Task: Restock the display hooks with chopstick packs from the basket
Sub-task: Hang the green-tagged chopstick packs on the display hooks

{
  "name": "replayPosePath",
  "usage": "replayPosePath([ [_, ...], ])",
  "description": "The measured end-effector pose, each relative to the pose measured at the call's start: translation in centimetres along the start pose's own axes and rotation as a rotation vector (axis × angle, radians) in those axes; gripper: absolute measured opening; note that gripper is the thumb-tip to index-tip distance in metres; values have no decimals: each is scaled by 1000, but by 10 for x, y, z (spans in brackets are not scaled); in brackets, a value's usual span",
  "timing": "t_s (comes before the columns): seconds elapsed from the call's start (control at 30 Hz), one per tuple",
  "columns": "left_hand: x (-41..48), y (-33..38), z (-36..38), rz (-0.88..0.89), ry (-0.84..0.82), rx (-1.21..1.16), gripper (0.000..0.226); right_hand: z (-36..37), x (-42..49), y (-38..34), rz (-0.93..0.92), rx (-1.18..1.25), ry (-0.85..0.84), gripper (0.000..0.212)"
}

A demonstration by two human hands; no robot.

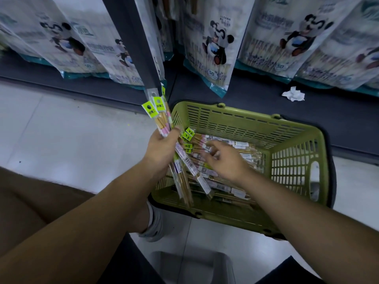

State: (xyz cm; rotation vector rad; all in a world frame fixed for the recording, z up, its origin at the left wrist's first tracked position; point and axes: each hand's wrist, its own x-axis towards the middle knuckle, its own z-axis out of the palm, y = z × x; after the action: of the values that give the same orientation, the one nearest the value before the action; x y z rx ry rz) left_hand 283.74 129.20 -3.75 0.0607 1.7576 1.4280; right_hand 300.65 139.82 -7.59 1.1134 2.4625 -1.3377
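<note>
A green plastic basket (pixel 295 167) stands on the floor in front of the shelf, with several chopstick packs (pixel 240 147) lying loose in it. My left hand (pixel 162 147) grips a bundle of chopstick packs (pixel 162 117) by the middle, their yellow-green header cards pointing up beside the dark shelf post (pixel 135 37). The lower ends of that bundle hang over the basket's left side. My right hand (pixel 223 158) reaches down into the basket, fingers spread and loosely bent over the packs there; a grip on any pack does not show.
Large panda-printed bags (pixel 213 44) hang in rows above a dark base shelf (pixel 256 99). A crumpled white tissue (pixel 293 94) lies on that shelf at the right. My knee and grey shoe (pixel 153 226) sit left of the basket on the pale tiled floor.
</note>
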Motion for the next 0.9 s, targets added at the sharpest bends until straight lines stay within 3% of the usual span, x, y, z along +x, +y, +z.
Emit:
replayPosePath([
  [0.13,1,1,-5,-4,-59,-28,11,-8,18,51,175,-305,-78,55],
  [0.33,2,-6,-6,63,-87,32,30,1,35,67,175,-474,-137,56],
  [0.6,5,-9,-4,66,-90,76,31,9,40,62,193,-652,-135,14],
  [0.73,3,-8,-3,45,-97,63,28,2,32,62,209,-555,-138,12],
  [0.9,-2,-6,2,1,-133,-7,20,-18,18,27,106,-29,-79,20],
])
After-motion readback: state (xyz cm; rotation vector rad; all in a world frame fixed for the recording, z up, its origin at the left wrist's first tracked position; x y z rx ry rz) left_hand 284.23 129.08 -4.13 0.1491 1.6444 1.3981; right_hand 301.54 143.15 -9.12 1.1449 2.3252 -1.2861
